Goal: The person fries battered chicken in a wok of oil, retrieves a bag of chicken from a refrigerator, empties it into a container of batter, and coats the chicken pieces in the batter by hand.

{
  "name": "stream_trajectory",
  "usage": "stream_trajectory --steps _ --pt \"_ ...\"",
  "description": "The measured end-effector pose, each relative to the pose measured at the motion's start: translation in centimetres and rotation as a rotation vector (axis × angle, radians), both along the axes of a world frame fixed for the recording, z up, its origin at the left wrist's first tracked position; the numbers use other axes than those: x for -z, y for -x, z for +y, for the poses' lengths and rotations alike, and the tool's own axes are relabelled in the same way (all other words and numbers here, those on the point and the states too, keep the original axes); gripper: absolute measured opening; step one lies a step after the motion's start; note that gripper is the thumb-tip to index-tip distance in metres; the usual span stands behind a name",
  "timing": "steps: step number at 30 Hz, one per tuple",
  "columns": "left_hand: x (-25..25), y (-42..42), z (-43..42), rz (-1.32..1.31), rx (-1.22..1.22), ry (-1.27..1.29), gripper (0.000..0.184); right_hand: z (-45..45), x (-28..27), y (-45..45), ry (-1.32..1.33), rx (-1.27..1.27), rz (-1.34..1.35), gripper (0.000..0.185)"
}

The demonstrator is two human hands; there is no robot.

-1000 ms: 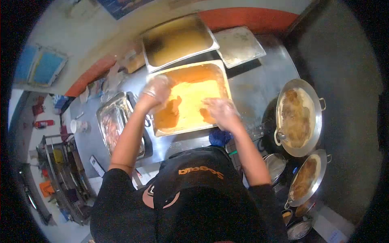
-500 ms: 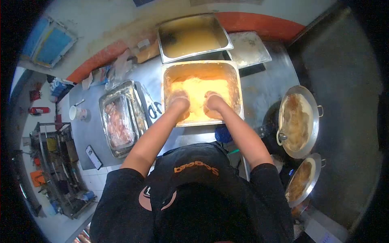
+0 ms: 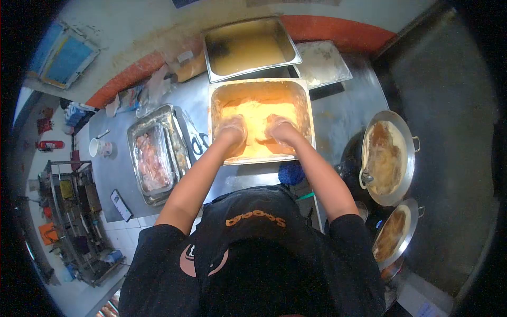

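A deep metal pan (image 3: pixel 258 81) right in front of me holds pale yellow-orange flour (image 3: pixel 255 111), brightly lit. Both of my hands are inside it, side by side with a gap of flour between them. My left hand (image 3: pixel 233 131) is in the left half, coated with powder. In the right half, my right hand (image 3: pixel 279 128) is dusted the same way. The fingers of both hands are buried in the flour or lost in the glare, so I cannot see whether they grip anything.
Behind the pan stands a tray of yellowish liquid (image 3: pixel 253 50). To the left are raw meat in a clear container (image 3: pixel 152 161), scissors (image 3: pixel 199 143), a phone (image 3: pixel 121 205) and a white cup (image 3: pixel 100 147). On the right are two large pans of frothy oil (image 3: pixel 385 158).
Both hands have stayed in the flour and shifted slightly, now showing a little more above its surface. The flour between them has been disturbed. The view has moved slightly.
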State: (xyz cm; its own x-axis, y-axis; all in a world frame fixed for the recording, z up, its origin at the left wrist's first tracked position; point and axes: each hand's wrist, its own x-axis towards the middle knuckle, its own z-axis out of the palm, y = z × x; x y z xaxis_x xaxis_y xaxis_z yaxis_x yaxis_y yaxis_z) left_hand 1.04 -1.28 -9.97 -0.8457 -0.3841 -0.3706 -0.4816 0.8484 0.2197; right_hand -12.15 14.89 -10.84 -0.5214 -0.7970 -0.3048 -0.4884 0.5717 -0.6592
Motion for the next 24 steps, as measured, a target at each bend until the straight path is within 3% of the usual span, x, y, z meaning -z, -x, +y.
stream_trajectory --steps 3,6,8,12,14,17,20,24 --pt "-0.3 -0.5 0.2 0.065 -0.111 -0.127 0.034 0.3 -1.3 0.1 -0.023 0.116 -0.369 0.043" --pt "1.0 -0.5 0.1 0.041 -0.072 -0.195 0.038 0.0 -1.1 -0.1 0.023 -0.056 0.169 0.033" --pt "2.6 -0.5 -0.2 0.071 -0.105 -0.229 0.038 -0.6 -1.7 0.3 -0.034 -0.120 0.203 0.030" --pt "-3.2 0.3 0.1 0.053 -0.251 -0.316 0.053 -1.1 -0.6 0.3 -0.012 -0.171 0.251 0.028" --pt "-5.3 0.1 0.6 0.049 -0.276 -0.304 0.052 -1.8 -1.0 0.7 -0.193 -0.305 0.425 0.026" --pt "0.2 -0.8 -0.1 -0.012 -0.107 -0.160 0.041 -2.1 -1.1 1.2 -0.280 -0.344 0.510 0.024" --pt "4.3 -1.5 -0.9 0.058 -0.122 -0.082 0.030 -1.6 -1.7 1.3 -0.266 -0.422 0.555 0.024" --pt "-0.1 -0.7 -0.9 0.106 -0.164 -0.065 0.022 -1.3 0.9 2.2 -0.269 -0.426 0.544 0.024"
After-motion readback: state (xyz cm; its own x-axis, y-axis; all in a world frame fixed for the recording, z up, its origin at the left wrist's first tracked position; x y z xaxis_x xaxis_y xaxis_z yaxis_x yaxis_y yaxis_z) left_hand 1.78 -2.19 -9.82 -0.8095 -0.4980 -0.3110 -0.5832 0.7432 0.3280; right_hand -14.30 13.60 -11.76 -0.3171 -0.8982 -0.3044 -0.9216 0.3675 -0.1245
